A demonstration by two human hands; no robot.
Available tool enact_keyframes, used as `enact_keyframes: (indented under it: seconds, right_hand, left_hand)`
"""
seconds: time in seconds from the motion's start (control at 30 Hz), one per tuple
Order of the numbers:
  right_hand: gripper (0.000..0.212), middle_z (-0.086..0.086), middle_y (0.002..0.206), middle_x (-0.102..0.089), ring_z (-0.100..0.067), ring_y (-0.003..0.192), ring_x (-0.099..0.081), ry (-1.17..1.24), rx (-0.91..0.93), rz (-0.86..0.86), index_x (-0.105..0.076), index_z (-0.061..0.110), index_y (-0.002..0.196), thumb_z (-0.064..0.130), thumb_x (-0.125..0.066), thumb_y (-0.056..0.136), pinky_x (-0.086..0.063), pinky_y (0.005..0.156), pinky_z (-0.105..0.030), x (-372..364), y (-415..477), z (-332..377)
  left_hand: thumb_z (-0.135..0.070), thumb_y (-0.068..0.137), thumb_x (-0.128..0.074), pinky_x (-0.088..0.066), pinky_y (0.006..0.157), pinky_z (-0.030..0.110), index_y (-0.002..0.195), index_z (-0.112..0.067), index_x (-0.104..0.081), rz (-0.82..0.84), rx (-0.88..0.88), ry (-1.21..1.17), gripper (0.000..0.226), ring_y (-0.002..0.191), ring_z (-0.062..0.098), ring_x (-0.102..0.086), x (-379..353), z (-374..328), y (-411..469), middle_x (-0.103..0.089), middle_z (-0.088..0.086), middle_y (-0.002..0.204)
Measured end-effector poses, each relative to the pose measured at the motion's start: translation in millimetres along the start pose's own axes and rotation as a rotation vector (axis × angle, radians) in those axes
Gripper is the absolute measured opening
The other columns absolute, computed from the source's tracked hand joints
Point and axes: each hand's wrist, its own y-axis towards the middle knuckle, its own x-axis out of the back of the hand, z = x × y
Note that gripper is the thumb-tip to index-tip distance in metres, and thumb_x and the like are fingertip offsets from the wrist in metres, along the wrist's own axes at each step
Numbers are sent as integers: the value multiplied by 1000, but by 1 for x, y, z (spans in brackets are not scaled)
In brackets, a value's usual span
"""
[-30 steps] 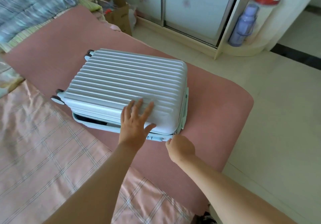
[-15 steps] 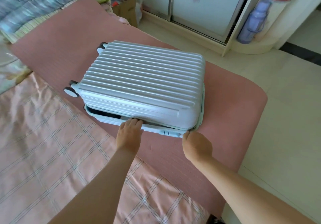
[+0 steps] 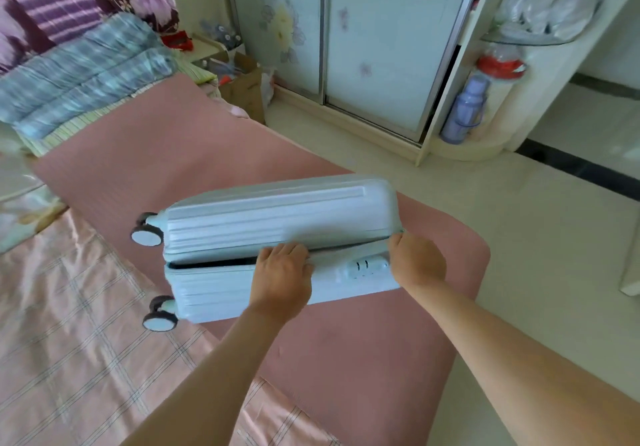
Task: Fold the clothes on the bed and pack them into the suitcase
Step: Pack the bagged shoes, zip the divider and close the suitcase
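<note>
**Progress.** No loose clothes show on the bed (image 3: 173,154). What can be seen of the pink mat and the checked sheet (image 3: 69,341) holds only the suitcase (image 3: 277,210). Folding and packing therefore appear to be done, though the contents cannot be checked. The work in hand is judged to be the closing. It is not finished: a dark gap runs between the two shells from the left end to about the middle. What remains is to bring the halves fully together and fasten them.

**Location.** The suitcase stands tipped on one long side on the pink mat, near the right edge of the bed, with the floor just beyond it. Its seam faces up and toward the viewer.

**Hands.** The left hand (image 3: 282,272) grips the seam at the middle, with the fingers curled over the edge of the near shell. The right hand (image 3: 417,262) is closed at the right end of the seam, just beside the lock (image 3: 367,267). It seems to hold the edge or a zip pull, but blur hides which.

**Condition of the case.** It is a pale blue hard shell, ribbed lengthwise, with no visible dents. The wheels (image 3: 147,236) are at the left end, and two are visible. The shells meet at the right end and stand apart at the left.
</note>
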Motion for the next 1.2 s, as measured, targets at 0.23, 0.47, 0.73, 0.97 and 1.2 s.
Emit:
enact_keyframes:
  seconds: [0.23, 0.47, 0.73, 0.97, 1.2]
  right_hand:
    - [31, -2, 94, -66, -28, 91, -66, -169, 186, -25, -65, 15, 101, 14, -35, 106, -50, 70, -31, 60, 76, -1]
    - [29, -11, 109, -66, -32, 97, -66, -172, 291, 35, -63, 11, 111, 19, -36, 106, -48, 74, -36, 69, 160, 28]
    - [36, -18, 92, -60, -29, 85, -51, 120, 87, 251, -59, 4, 86, 22, -33, 103, -45, 76, -35, 78, 235, 60]
    - [31, -14, 100, -65, -34, 95, -63, 15, 447, 211, -67, 6, 107, 15, -38, 103, -50, 76, -35, 79, 196, 144]
    - [33, -11, 107, -70, -29, 93, -63, 30, 651, 273, -67, 8, 107, 16, -35, 105, -42, 71, -33, 41, 158, 233]
  left_hand:
    - [-22, 81, -37, -29, 72, 33, 69, -20, -53, -62, 4, 144, 20, 65, 23, -50, -4, -14, 78, -53, -5, 67]
    - [-53, 89, -36, -16, 118, 51, 135, -35, -53, 105, 144, 225, 52, 131, 36, -43, -29, -14, 156, -47, 6, 140]
    - [-69, 85, 14, 7, 116, 66, 149, -47, 23, 438, 162, 387, 68, 149, 35, 20, -46, 13, 223, 23, -1, 163]
    - [-56, 98, -36, 2, 121, 46, 154, -45, -14, 387, 179, 178, 62, 153, 21, 4, -31, 19, 250, -3, -8, 166]
    - [-19, 63, -65, -32, 78, 35, 80, -16, -67, 12, 340, -138, 17, 84, 24, -46, 4, 75, 224, -57, -4, 82]
